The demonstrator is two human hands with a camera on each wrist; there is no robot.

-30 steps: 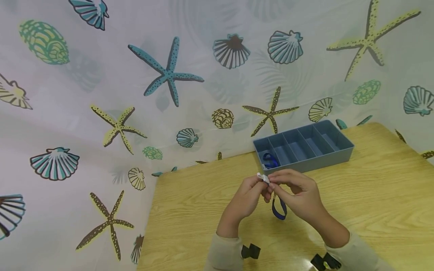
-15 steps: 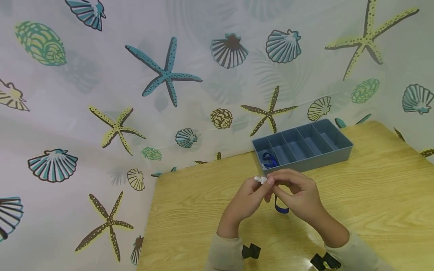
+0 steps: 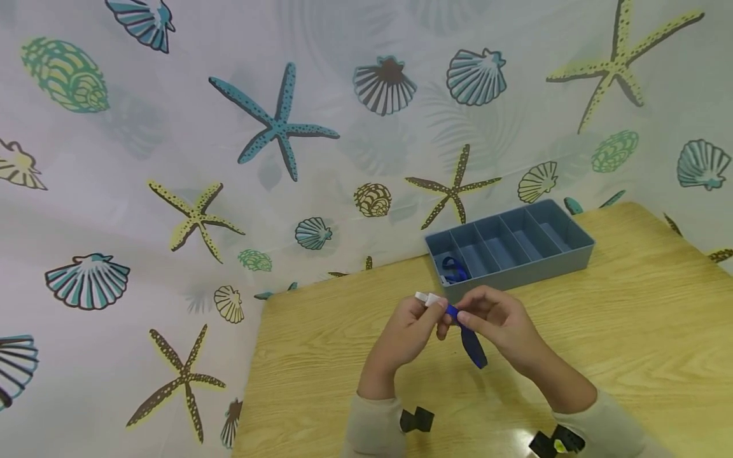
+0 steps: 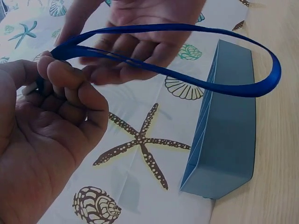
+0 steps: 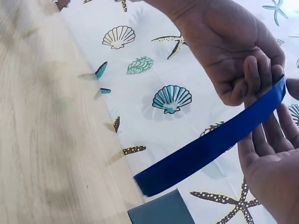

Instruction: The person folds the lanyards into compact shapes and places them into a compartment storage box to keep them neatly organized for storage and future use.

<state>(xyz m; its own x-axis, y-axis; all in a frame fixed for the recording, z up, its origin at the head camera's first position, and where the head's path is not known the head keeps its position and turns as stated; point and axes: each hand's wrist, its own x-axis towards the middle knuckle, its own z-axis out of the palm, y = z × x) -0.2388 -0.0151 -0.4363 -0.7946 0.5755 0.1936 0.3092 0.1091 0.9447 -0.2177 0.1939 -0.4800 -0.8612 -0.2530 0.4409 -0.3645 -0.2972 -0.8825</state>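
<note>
A blue lanyard strap (image 3: pixel 473 346) forms a long loop, with a white plug-like end piece (image 3: pixel 433 299) at its upper left. My left hand (image 3: pixel 401 337) pinches it where the white piece meets the strap, thumb on top, other fingers curled below. Just to the right, my right hand (image 3: pixel 509 327) holds the blue strap close to the white piece between thumb and fingers. From there the loop hangs over the table; the left wrist view shows its rounded far end (image 4: pixel 268 86). In that view the left fingers mostly hide the white piece.
Behind the hands stands a blue-grey divided tray (image 3: pixel 521 273), several compartments in a row. Its leftmost compartment holds another blue strap (image 3: pixel 456 270). The wood-grain table (image 3: pixel 321 356) meets a curtain (image 3: pixel 321 38) printed with shells and starfish.
The white piece has shifted left and stands further out of the left hand. The hands have drawn slightly apart, baring blue strap between them; the loop has turned flatter to view.
</note>
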